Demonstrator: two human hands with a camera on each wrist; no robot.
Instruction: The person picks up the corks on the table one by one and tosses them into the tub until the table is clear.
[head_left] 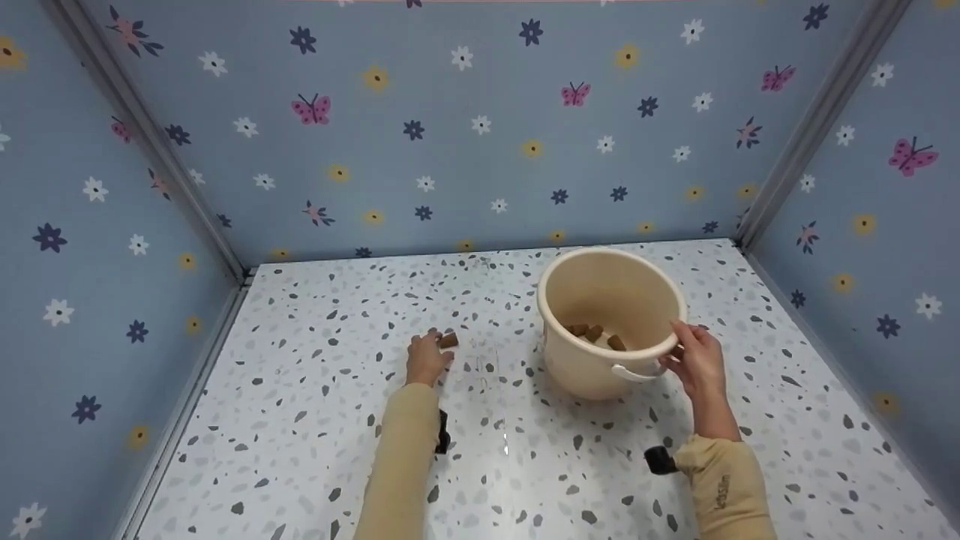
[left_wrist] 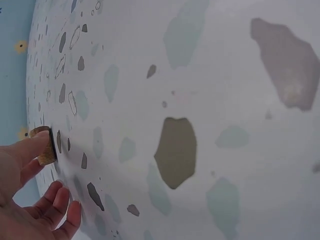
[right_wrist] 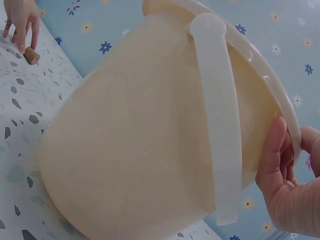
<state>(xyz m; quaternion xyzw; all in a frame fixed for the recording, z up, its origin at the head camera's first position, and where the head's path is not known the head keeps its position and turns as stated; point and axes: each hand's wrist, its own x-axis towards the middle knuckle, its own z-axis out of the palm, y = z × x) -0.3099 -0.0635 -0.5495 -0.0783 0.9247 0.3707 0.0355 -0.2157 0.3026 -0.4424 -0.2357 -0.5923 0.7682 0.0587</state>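
Note:
My left hand (head_left: 427,359) is low over the speckled tabletop, left of the bucket. It pinches a brown cork (head_left: 448,340) between thumb and index finger, while the other fingers stay loosely bent near the surface. The left wrist view shows this cork (left_wrist: 47,150) close against the tabletop. With my right hand (head_left: 699,360) I grip the rim of a cream plastic bucket (head_left: 592,375) at its right side, fingers under the lip and thumb over it. Several corks (head_left: 594,333) lie on the bucket's bottom. Its white handle (right_wrist: 218,120) hangs down along the outside.
A speckled white tabletop (head_left: 300,450) spreads under both hands. Blue flowered panels enclose it, with a back wall (head_left: 450,157), a left wall (head_left: 112,300) and a right wall (head_left: 885,247). Grey metal strips run along the corners.

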